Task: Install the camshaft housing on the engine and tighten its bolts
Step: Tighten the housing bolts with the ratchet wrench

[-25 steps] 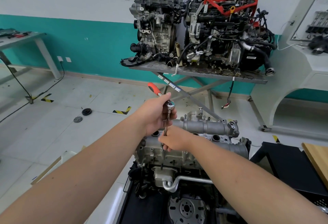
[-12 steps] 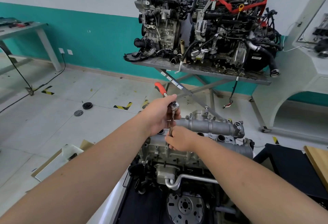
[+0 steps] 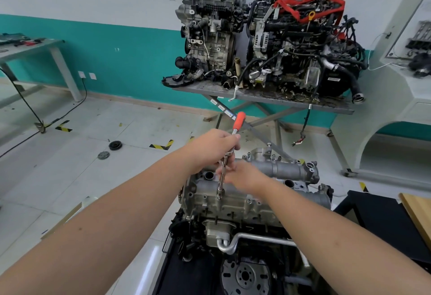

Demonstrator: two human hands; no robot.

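The silver camshaft housing (image 3: 283,169) lies on top of the engine (image 3: 235,203) in front of me. My left hand (image 3: 213,146) grips the ratchet wrench (image 3: 238,120) just below its red handle, which points up and away. The ratchet's long extension bar (image 3: 222,181) runs down to a bolt on the near edge of the housing. My right hand (image 3: 242,175) holds the extension bar about halfway down; its fingers are blurred.
Two other engines (image 3: 268,40) stand on a grey scissor-lift table (image 3: 263,97) straight ahead. A black bench (image 3: 382,215) and a wooden board (image 3: 419,210) lie at right. A grey workbench (image 3: 35,48) stands far left. A cable (image 3: 25,105) and round parts (image 3: 109,150) lie on the floor.
The ratchet handle has swung from pointing up-left to pointing nearly straight away. My left hand moved with it. The extension bar now shows lower, with its socket end visible on the housing edge.
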